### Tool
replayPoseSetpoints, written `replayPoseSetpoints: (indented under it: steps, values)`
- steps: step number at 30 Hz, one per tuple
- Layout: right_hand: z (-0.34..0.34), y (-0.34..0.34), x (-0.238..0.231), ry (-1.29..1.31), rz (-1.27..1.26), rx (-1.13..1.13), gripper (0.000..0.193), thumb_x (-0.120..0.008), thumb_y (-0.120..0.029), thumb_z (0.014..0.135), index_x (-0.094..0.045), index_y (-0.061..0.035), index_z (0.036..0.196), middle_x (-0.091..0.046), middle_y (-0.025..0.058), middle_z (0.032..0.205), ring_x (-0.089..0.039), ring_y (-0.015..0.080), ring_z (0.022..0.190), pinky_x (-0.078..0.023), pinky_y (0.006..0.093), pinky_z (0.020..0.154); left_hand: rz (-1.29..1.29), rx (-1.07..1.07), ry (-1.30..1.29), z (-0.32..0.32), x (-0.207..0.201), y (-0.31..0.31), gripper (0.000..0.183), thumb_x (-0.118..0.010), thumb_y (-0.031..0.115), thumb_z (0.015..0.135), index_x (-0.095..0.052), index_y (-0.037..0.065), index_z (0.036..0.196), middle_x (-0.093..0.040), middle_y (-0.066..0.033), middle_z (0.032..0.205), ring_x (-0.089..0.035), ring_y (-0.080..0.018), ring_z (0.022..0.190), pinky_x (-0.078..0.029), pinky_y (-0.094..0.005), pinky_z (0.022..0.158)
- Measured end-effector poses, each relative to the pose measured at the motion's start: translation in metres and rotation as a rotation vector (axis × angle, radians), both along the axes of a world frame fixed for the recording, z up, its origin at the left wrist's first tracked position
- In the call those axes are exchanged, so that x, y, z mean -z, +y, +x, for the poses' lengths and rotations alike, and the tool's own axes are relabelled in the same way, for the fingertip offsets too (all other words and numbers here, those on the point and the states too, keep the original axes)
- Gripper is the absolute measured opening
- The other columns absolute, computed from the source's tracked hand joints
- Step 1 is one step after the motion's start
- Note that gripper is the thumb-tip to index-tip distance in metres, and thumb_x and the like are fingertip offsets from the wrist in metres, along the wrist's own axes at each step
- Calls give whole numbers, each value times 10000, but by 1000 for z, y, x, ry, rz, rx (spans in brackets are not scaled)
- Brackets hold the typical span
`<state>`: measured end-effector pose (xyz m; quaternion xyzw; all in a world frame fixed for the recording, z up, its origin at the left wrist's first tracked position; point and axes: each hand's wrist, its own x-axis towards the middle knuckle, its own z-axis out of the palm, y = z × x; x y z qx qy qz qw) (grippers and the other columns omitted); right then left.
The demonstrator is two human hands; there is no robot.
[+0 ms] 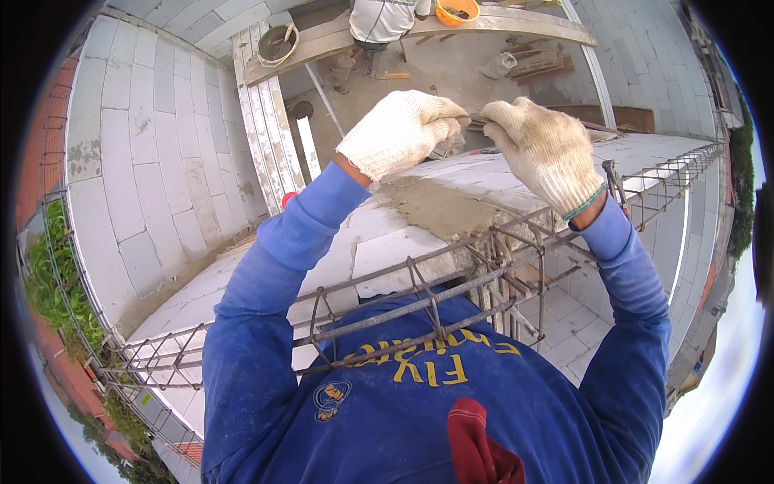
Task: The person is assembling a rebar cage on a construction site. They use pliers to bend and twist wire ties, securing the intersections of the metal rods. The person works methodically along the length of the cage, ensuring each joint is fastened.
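Observation:
My left hand (403, 133), in a white knit work glove, is raised ahead of me with fingers and thumb pinched together. Facing it, my right hand (548, 153), gloved the same way, is also closed in a pinch. Only a narrow gap separates the fingertips; a thin dark line seems to run between them, too small to name. Below both hands runs a rebar cage (435, 305) of long bars and square ties, crossing in front of my chest. Beside my right wrist, a dark metal tool (614, 184) stands against the bars, its kind unclear.
Wet grey mortar (439, 206) lies on the white block wall top beneath my hands. Beyond, a co-worker (383, 22) is by a wooden plank (516, 24) bearing an orange basin (456, 11). A bucket (278, 46) stands left. Tall block walls (153, 145) rise on both sides.

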<state>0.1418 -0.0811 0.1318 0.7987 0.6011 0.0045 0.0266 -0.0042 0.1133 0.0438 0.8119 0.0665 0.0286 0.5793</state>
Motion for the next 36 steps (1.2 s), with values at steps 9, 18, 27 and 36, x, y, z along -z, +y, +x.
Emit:
replayPoseSetpoints:
  steps: [9, 18, 27, 36]
  values:
    - [17, -4, 4, 149, 62, -108, 254, -666, -352, 1070, -726, -157, 1222, -797, 83, 1045, -774, 322, 819, -619, 453, 720, -7, 8, -1, -3, 4, -4, 336, -649, 251, 1081, -787, 57, 1318, -809, -102, 1036, -731, -176, 814, -590, -341, 747]
    - [2, 1, -11, 111, -26, -114, 257, -689, -335, 1062, -787, -126, 1175, -791, 99, 972, -768, 322, 814, -613, 413, 733, 134, -69, -73, 0, 11, -5, 299, -662, 210, 1063, -790, 55, 1284, -806, -144, 1017, -749, -238, 864, -606, -366, 832]
    - [3, -9, -8, 203, -97, -14, 205, -691, -301, 1045, -802, -165, 1151, -811, 93, 993, -786, 341, 879, -636, 438, 765, -35, 128, 81, -7, 49, -25, 572, -701, 430, 1054, -646, 130, 1538, -756, -191, 1368, -733, -318, 1206, -556, -430, 1062]
    - [11, -15, -50, 392, -536, 111, 241, -690, -273, 990, -835, -103, 1081, -812, 128, 1031, -774, 359, 947, -612, 458, 867, -101, 217, 245, -6, 62, -27, 531, -692, 468, 1026, -752, 83, 1388, -759, -149, 1367, -708, -295, 1254, -524, -402, 1111]
